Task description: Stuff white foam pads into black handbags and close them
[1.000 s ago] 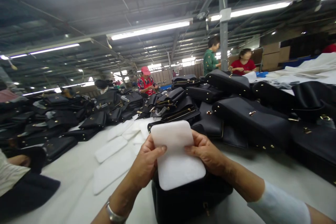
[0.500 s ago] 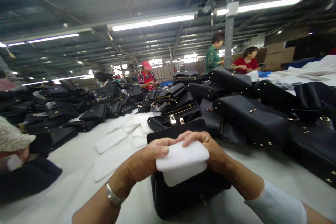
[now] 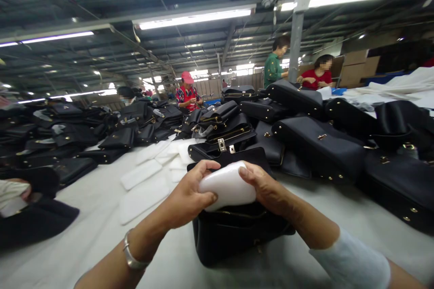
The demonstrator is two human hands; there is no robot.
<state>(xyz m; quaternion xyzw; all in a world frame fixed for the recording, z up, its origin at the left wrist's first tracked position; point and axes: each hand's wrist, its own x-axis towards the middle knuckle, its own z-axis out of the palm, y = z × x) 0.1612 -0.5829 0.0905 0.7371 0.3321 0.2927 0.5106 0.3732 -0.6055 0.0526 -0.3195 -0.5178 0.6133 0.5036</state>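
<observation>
L hand point(image 3: 195, 192) is gripping the L end of a white pad point(image 3: 230, 185), thumb lying low on the near face, fingers curling round the top. R hand point(image 3: 267, 185) is gripping the other end, thumb pressing on the near face nr the top edge. Pad is bowing b/w the two, sitting right over the mouth of a black bag point(image 3: 233, 239); can't tell if its lower edge is touching the zip point(image 3: 237, 212). Bag is standing on the white-covered bench point(image 3: 101, 239), zip side up, w/ a small gold fitting showing on the near side.

L wrist is wearing a silver-col. band point(image 3: 132, 255); R forearm is wearing a pale blue sleeve point(image 3: 352, 255).

Flat white pieces point(image 3: 144, 201) are lying on the bench, fwd & L of the bag. More black bags w/ gold fittings are piling up fwd & R point(image 3: 322, 144), plus far L point(image 3: 71, 135). At L edge a co-worker's light sleeve point(image 3: 11, 194) is reaching over a dark item point(image 3: 37, 226).

Farther back, co-workers are showing: one in red cap point(image 3: 186, 77), one in green top point(image 3: 272, 71), one in red top point(image 3: 313, 80). Strip lights point(image 3: 196, 19) are glowing overhead.
</observation>
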